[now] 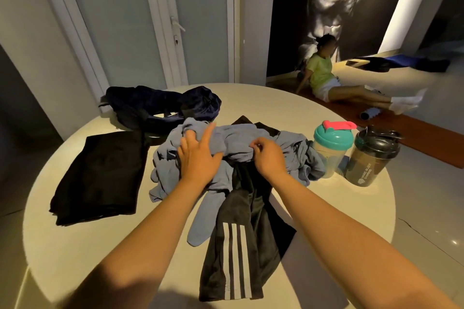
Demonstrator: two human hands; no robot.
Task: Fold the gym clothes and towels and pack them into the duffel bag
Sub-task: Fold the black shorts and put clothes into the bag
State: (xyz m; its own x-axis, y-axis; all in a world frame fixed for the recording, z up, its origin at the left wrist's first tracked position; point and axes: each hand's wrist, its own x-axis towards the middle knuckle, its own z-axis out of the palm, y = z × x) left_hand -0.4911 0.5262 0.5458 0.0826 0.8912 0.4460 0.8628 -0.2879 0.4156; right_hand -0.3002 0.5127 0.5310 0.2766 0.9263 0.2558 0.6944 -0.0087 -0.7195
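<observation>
Left hand (198,158) flat, fingers spread, on blue towel (233,138) mid-table (75,246); right hand (268,155) pinches its bunched fold.

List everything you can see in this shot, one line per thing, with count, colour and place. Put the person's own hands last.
Table: one, cream, round, fills the foreground.
Duffel bag: one, dark navy, far left of table.
Folded garment: one, black, left on table.
Blue cloth: one crumpled heap, grey-blue, table centre, on the shorts.
Shorts: one, black with three white stripes, centre near edge.
Teal-lidded shaker: one, pink cap, right on table.
Black shaker: one, dark, right of the teal one.
Door: white frame, behind table.
Seated person: one, green top, floor at back right.
Left hand: flat on the cloth.
Right hand: fingers pinch the cloth.
</observation>
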